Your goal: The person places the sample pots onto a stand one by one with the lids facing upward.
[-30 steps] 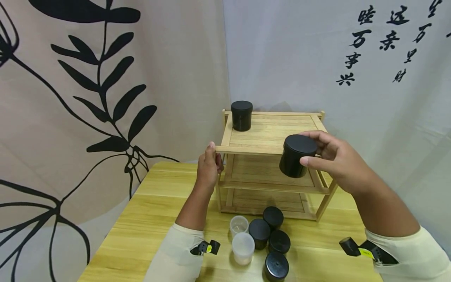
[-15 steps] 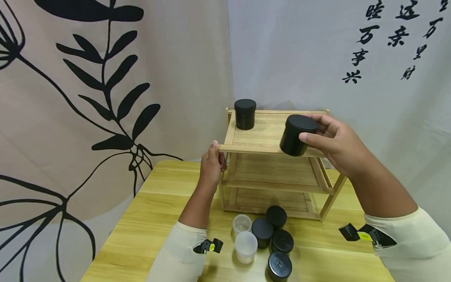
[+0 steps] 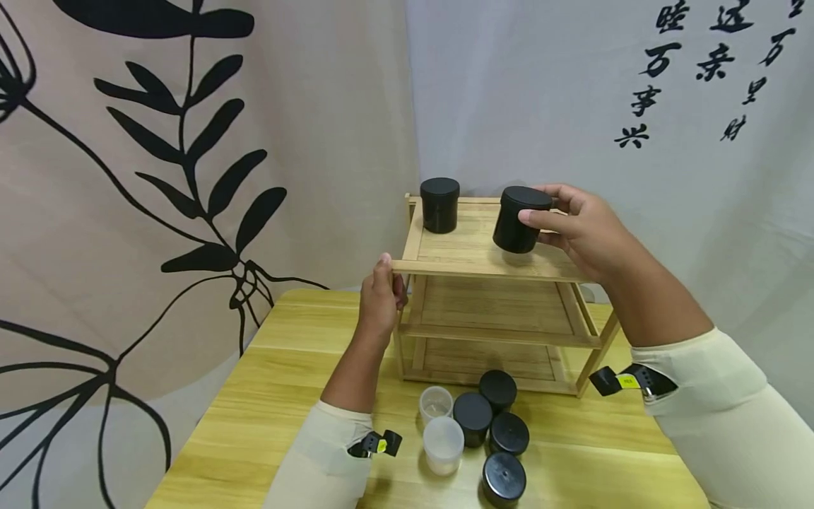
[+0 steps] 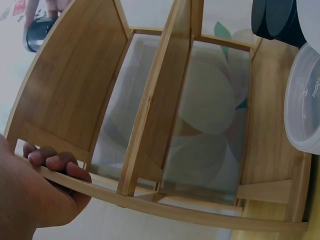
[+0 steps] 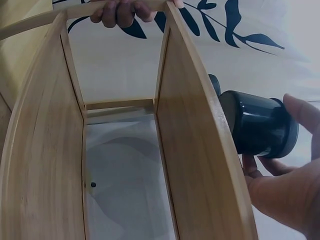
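Observation:
My right hand [image 3: 581,230] holds a black lidded jar [image 3: 516,225] between thumb and fingers, slightly tilted, close over the top board of a three-tier wooden shelf [image 3: 477,249]. In the right wrist view, the held jar [image 5: 260,125] shows its base right by the top board. A second black jar [image 3: 439,206] stands upright at the back left of that board. My left hand [image 3: 380,300] grips the shelf's left side frame near the top front corner. In the left wrist view, the fingers [image 4: 57,161] are curled around the side rail.
On the wooden table [image 3: 286,396] in front of the shelf stand several black lidded jars [image 3: 472,418]. Two translucent cups [image 3: 443,444] are beside them on the left. A printed curtain [image 3: 331,141] hangs close behind the shelf. The middle and bottom shelf boards [image 3: 496,307] face me.
My right hand has raised the black jar from in front of the shelf, then carried it back and left over the top board. The left hand keeps its grip on the frame.

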Demonstrator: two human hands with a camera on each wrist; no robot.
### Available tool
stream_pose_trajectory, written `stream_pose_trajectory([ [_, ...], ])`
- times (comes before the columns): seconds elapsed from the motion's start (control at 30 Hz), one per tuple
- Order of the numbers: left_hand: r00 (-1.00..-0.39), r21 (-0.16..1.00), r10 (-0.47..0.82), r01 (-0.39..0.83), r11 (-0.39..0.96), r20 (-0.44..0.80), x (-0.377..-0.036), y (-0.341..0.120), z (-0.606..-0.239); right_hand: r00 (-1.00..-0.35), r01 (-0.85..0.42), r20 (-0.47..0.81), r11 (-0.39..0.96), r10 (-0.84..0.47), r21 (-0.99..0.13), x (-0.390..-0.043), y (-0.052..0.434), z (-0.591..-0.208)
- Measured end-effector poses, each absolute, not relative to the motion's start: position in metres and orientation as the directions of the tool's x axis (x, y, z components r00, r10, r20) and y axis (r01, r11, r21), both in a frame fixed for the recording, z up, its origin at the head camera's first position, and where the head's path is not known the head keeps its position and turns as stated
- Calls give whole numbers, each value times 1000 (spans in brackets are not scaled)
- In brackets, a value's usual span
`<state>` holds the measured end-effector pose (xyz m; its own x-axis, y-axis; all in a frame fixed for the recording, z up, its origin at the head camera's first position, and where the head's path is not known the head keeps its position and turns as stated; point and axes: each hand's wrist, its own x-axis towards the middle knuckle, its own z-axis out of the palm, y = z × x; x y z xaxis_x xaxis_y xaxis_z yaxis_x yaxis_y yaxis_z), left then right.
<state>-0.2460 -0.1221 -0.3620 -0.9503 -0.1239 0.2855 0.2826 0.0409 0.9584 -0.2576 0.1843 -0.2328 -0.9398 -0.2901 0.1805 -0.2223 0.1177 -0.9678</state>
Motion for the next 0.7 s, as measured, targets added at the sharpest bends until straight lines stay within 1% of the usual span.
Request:
stream_pose_trajectory([
  [0.37, -948, 957, -132, 289, 36, 291, -245, -122, -361, -957, -184, 135, 176, -255, -967, -271, 164, -229],
  [0.7, -949, 958, -132, 286, 22, 286, -245, -122, -361, -967, -142, 104, 151, -233, -978, -277, 149, -218],
])
